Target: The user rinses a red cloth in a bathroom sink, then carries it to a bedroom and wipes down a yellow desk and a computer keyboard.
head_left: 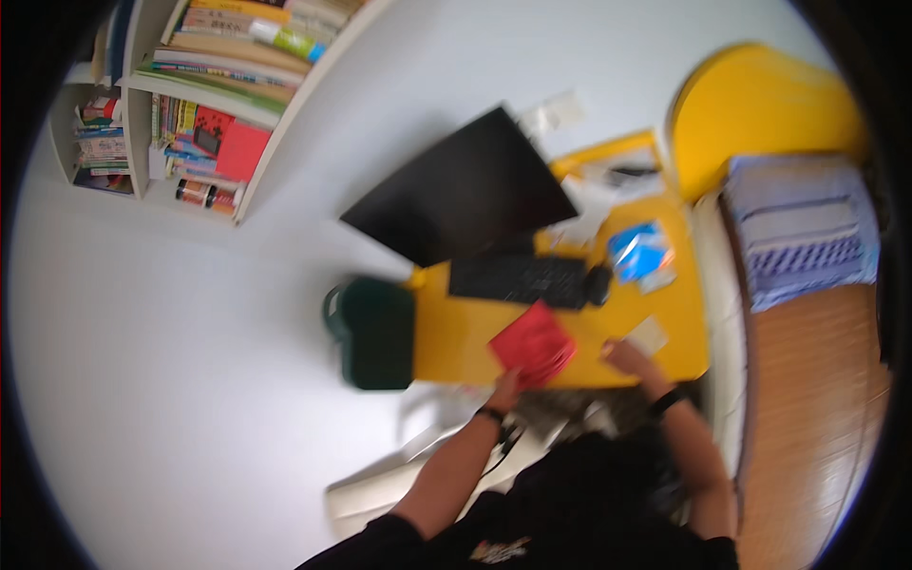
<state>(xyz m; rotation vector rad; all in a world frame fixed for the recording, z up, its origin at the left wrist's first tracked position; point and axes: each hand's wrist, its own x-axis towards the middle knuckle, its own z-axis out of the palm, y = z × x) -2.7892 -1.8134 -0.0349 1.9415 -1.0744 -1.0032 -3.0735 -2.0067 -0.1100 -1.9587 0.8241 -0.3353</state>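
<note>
A red, square, soft-looking piece, perhaps a folded cloth or a bag, lies at the front of the yellow desk. Blur hides its exact kind. My left hand grips its near left corner at the desk's front edge. To the right, apart from the red piece, my right hand is held over the desk with its fingers closed in a pinch. What they hold, if anything, is too small to tell. Just beyond this hand lies a pale square sheet.
Behind the red piece are a black keyboard, a mouse and a dark monitor. A blue packet lies at the right. A dark green bin stands left of the desk, a bed with a woven mat to the right.
</note>
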